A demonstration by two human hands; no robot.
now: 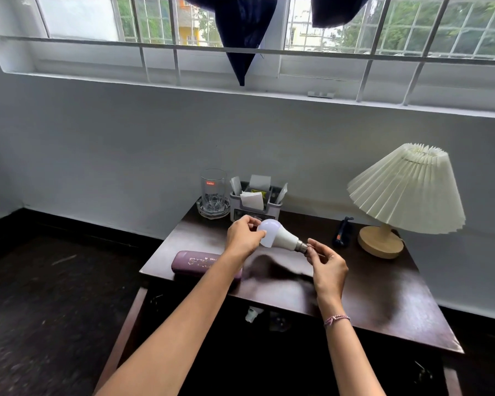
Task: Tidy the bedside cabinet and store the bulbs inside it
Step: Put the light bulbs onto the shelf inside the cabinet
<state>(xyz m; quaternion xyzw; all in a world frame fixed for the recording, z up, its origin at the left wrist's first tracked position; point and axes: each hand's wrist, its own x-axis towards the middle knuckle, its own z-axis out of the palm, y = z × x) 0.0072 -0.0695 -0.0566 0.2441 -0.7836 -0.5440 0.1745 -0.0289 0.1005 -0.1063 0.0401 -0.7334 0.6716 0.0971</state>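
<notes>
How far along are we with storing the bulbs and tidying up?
Seemingly done: a pale bulb-like shape already lies in the dark space under the top. In hand: a white bulb, left hand on its dome, right hand pinching its metal base. Left: storing it; the purple case and small dark item lie out on the cabinet top.

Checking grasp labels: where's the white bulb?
Head view, centre: white frosted LED bulb held over the dark wooden cabinet top, left hand on its dome, right hand pinching its metal cap.
</notes>
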